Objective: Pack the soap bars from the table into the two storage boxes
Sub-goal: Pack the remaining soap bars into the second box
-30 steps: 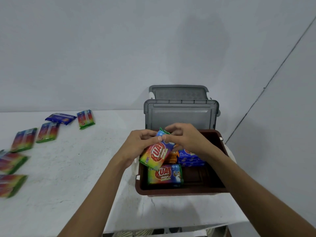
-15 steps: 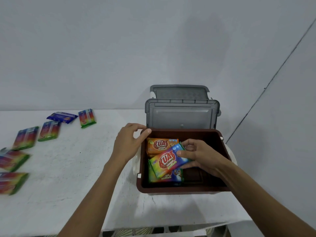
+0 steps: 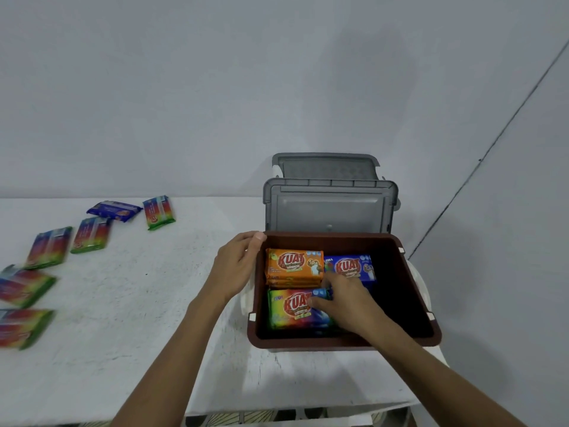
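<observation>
A brown storage box (image 3: 345, 343) stands open at the table's right end, its grey lid (image 3: 331, 208) raised behind it. Inside lie an orange soap bar (image 3: 292, 266), a blue soap bar (image 3: 351, 266) and, at the front, a rainbow soap bar (image 3: 289, 306) lying flat on top of others. My right hand (image 3: 348, 303) reaches into the box, its fingers laid over the right end of the rainbow bar. My left hand (image 3: 235, 263) rests against the box's back-left corner, thumb on the rim. A second grey lid (image 3: 326, 167) rises behind the first; its box is hidden.
Several loose soap bars lie on the white table (image 3: 138, 318) at the left: a blue one (image 3: 112, 210), a rainbow one (image 3: 158, 212) and more near the left edge (image 3: 49, 248). A grey wall stands close behind and to the right. The table's front edge is near my arms.
My right hand has lowered the rainbow bar from a tilt to flat at the box's front. My left hand let go of it earlier and moved to the box's left rim.
</observation>
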